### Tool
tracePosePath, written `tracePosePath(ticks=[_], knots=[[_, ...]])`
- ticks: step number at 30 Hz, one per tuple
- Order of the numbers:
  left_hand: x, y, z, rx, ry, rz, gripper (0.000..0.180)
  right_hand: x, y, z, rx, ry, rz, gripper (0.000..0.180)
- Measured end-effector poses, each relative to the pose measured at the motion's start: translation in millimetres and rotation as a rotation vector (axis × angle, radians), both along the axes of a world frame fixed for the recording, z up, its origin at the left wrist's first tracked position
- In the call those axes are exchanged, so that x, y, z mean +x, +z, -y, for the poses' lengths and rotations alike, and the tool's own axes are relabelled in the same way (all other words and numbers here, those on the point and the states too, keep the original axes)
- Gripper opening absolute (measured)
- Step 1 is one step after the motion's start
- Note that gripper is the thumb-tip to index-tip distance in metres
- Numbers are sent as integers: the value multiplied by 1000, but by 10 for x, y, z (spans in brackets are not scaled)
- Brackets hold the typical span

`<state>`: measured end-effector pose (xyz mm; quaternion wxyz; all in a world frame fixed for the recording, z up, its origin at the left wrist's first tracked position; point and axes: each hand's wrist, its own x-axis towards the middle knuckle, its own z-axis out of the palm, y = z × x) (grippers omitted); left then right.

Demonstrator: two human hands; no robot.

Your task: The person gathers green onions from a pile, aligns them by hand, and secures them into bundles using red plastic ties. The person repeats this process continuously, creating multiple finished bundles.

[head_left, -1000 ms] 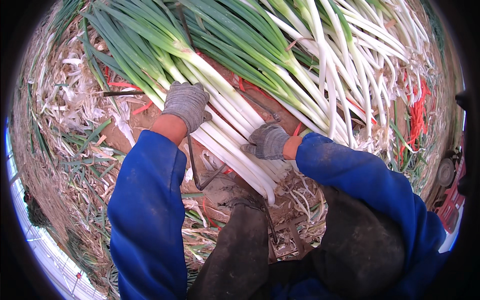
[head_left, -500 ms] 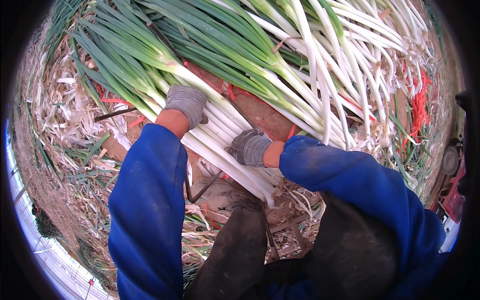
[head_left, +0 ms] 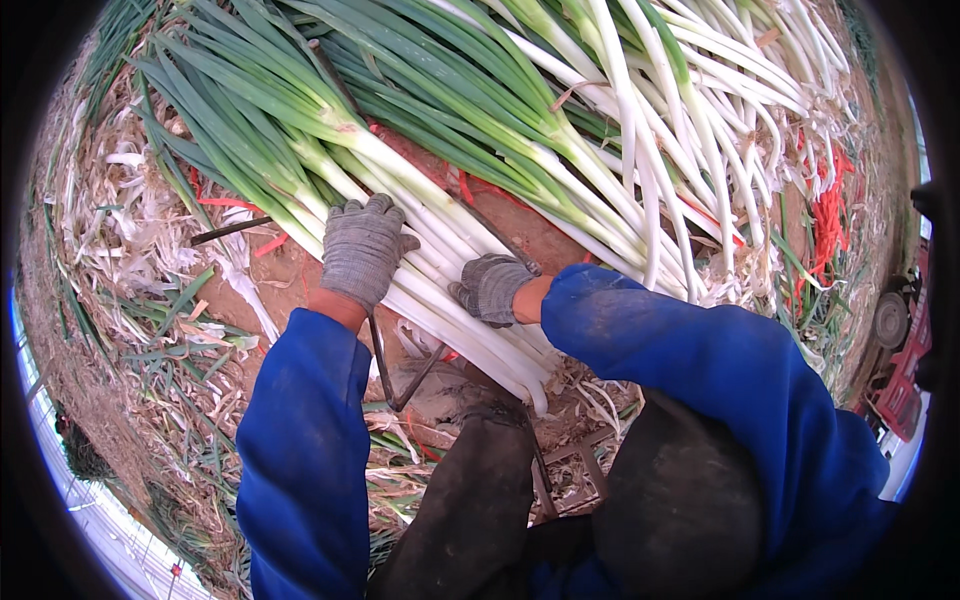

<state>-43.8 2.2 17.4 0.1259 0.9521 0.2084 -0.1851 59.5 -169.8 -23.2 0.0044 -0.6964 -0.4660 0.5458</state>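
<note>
A bundle of long green onions (head_left: 435, 285) lies slantwise before me, leaves toward the far left and white ends toward my knees. My left hand (head_left: 362, 250), in a grey knit glove, is cupped over its left side around the middle of the stalks, thumb out to the right. On the right side of the white stalks, nearer the root ends, my right hand (head_left: 495, 290) grips with curled fingers, also gloved in grey. The fingertips of both hands are partly hidden. Thin dark metal bars (head_left: 400, 385) stick out under and beside the bundle.
A large pile of green onions (head_left: 690, 120) fills the far right. Red plastic strips (head_left: 830, 215) hang at its right side, and another red strip (head_left: 470, 185) lies by the bundle. Peeled skins and leaf scraps (head_left: 130, 230) litter the ground. A red vehicle (head_left: 900, 385) stands far right.
My left hand has slid a little nearer to me along the bundle, and its thumb now points right. My right hand has shifted slightly. The bundle lies almost as before.
</note>
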Motion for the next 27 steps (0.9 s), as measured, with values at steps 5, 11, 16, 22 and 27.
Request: tracePosePath(ticks=[5,11,16,22,27], knots=[[-110,-97,4,23,-37,175,46,16,-12,1,-4,-26,-21,52],[-186,84,-140,1,92,369,48,-95,-109,-22,79,-15,-44,52],[74,-37,-156,-56,111,233,28,10,-192,144,53,-39,-20,53],[4,-15,-448,-11,36,59,28,-88,-99,-2,96,23,-84,54],[324,-74,-498,-112,62,-62,36,96,-125,120,48,39,-90,55]])
